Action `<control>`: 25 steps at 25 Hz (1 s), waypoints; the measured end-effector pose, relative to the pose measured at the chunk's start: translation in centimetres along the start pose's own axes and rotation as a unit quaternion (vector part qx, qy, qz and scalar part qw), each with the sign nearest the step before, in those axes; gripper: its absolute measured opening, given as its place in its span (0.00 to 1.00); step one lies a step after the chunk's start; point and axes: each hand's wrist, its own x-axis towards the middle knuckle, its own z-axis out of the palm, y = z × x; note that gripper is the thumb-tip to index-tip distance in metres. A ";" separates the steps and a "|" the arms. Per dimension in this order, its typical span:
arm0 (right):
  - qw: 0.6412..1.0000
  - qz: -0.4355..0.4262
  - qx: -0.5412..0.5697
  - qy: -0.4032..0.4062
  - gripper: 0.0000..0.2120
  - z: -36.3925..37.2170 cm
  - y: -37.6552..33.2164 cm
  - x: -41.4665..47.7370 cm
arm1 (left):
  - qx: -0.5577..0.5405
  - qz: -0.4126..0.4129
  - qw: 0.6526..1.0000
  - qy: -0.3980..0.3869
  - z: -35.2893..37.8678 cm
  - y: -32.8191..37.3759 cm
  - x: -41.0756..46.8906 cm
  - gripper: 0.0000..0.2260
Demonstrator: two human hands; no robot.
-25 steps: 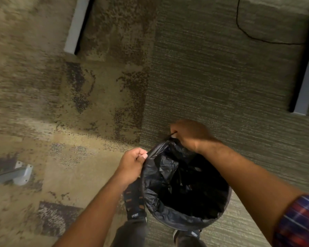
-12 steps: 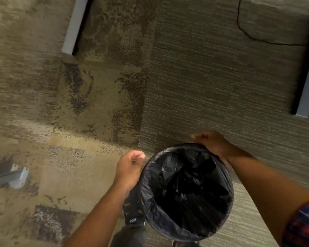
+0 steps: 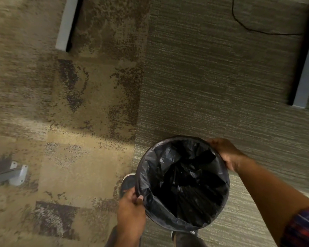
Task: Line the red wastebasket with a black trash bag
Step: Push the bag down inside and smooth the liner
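I'm looking straight down into the wastebasket, which stands on the carpet close in front of me, right of centre at the near edge of the scene, and the black trash bag is in it, its mouth spread round and its loose folds sagging into the dark middle. None of the red shows from up here; the black film covers the rim all the way round as far as I can see. My left hand is at the near-left of the rim, thumb and fingers pressed together on a fold of the bag's edge. My right hand is at the far-right of the rim, fingers curled over the edge; I can't tell whether it is pinching plastic or only cupping the rim. One shoe pokes out just left of the basket, partly hidden by it. A desk leg foot sits well off to the left and a black cable loops across the far carpet, both clear of the work. I'd judge this as the last step: seating the bag's hem over the lip. Next, I reckon, comes drawing the pinched fold down the outside wall so it hugs evenly, then pressing the slack into the bottom without dragging the hem back off.
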 end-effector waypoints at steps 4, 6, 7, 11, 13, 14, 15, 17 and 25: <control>0.889 -0.252 -0.244 0.294 0.10 -0.8 -1.0 -2.6 | -0.049 0.020 0.999 -0.003 -0.4 0.8 0.6 0.18; 0.832 -0.392 -0.216 0.328 0.09 1.4 -1.0 -6.5 | -0.061 0.031 0.998 -0.017 -0.5 1.2 0.8 0.18; 0.831 -0.424 -0.221 0.285 0.09 3.4 -0.1 -8.0 | -0.065 0.034 0.997 -0.026 -0.5 1.3 0.9 0.18; 0.932 -0.190 -0.307 -0.029 0.29 12.8 6.5 -8.4 | -0.080 0.041 0.995 -0.037 0.0 0.7 1.2 0.18; 0.926 -0.071 -0.354 -0.107 0.37 16.3 9.2 -6.4 | -0.087 0.039 0.995 -0.043 0.3 0.2 1.5 0.20; 0.924 -0.053 -0.358 -0.122 0.37 17.4 9.9 -5.4 | -0.093 0.039 0.994 -0.048 0.3 0.0 1.7 0.22; 0.927 -0.045 -0.348 -0.131 0.37 18.1 10.5 -4.6 | -0.097 0.041 0.993 -0.049 0.3 -0.2 2.0 0.22; 0.936 -0.031 -0.315 -0.156 0.38 18.7 11.0 -3.9 | -0.091 0.054 0.993 -0.051 0.5 -0.6 2.4 0.20; 0.958 -0.042 -0.258 -0.119 0.22 14.9 5.9 -3.2 | -0.081 0.079 0.993 -0.035 0.9 -1.7 2.3 0.21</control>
